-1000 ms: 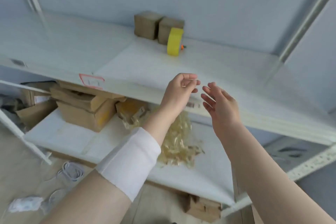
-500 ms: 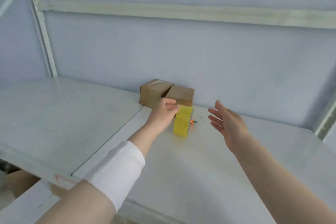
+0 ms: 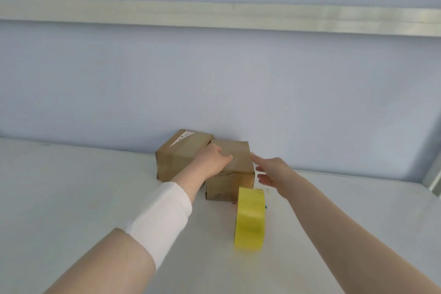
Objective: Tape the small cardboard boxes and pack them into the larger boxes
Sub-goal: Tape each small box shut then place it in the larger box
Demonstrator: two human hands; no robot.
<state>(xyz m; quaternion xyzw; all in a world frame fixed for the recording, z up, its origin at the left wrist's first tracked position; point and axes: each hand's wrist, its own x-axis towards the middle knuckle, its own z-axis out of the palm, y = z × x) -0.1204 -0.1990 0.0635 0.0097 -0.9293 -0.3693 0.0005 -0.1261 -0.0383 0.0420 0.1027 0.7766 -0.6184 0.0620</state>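
Note:
Two small brown cardboard boxes stand side by side against the wall on a white shelf (image 3: 71,198). The left box (image 3: 176,157) has a white label on top. My left hand (image 3: 211,161) lies on the top of the right box (image 3: 235,174), fingers stretched over its left edge. Just right of that box, my right hand (image 3: 272,172) hovers with straight, spread fingers, one fingertip near the box's top right corner. A yellow roll of tape (image 3: 250,217) stands on edge in front of the right box.
A pale blue wall rises behind the boxes, crossed by a white horizontal rail (image 3: 214,15). A shelf upright (image 3: 434,178) shows at the far right. A small orange and green item (image 3: 266,206) peeks out beside the tape roll.
The view has closed in on the shelf. My left hand moved from beside the tape roll onto the right box's top, and my right hand reached forward to that box's right side.

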